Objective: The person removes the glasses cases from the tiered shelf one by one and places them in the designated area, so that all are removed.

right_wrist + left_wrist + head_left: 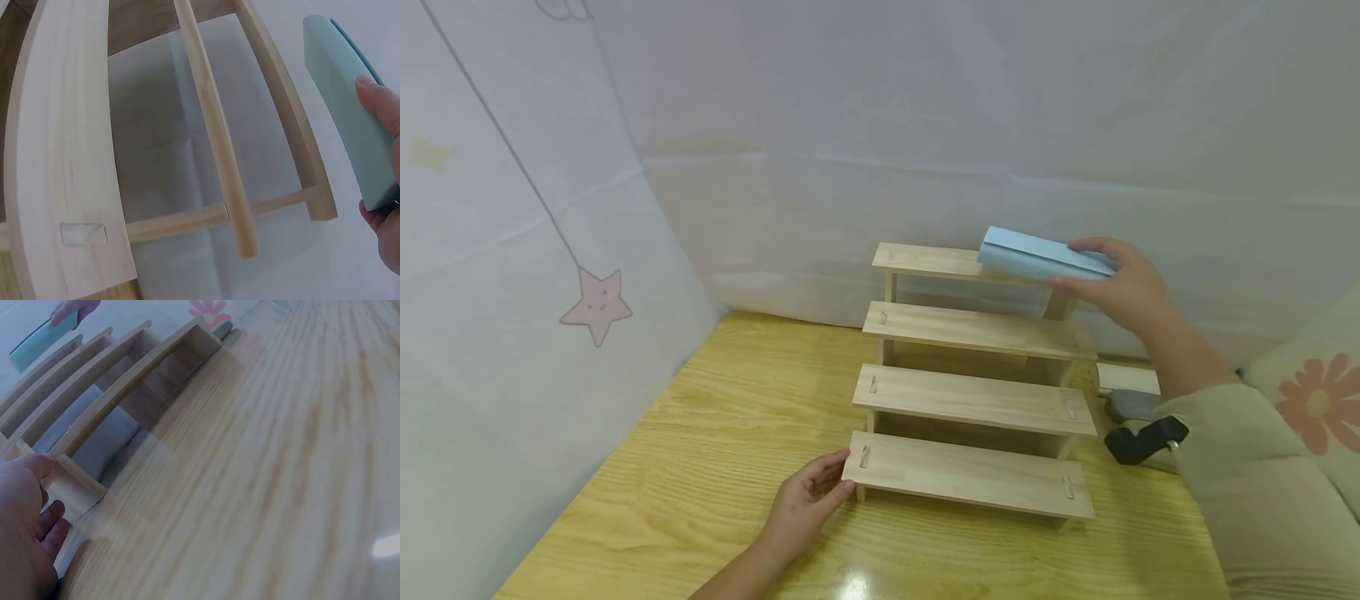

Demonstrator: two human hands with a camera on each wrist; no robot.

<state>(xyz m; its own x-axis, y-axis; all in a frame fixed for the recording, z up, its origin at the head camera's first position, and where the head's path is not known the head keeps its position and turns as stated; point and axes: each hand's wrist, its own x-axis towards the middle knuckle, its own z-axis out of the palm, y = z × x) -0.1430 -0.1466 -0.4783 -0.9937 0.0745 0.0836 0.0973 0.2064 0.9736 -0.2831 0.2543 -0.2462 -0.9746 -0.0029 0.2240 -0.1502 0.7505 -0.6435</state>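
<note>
A long light blue glasses case (1037, 252) with a folded flap is in my right hand (1123, 279), gripped at its right end between thumb and fingers. It is tilted, in front of the right part of the top board of a four-tier wooden display stand (970, 396). In the right wrist view the glasses case (350, 106) appears apart from the stand's frame. My left hand (805, 504) holds the left end of the lowest board, thumb at the front corner. The left wrist view shows the left hand (25, 512) at that corner, its lower fingers loosely bent beside the stand's leg.
Right of the stand lie a white object (1126, 379) and a grey object (1131, 406), partly hidden by my sleeve and a black wrist mount (1146, 440). The stand is on a wood-grain table (715, 467). A pale printed cloth (820, 200) hangs behind.
</note>
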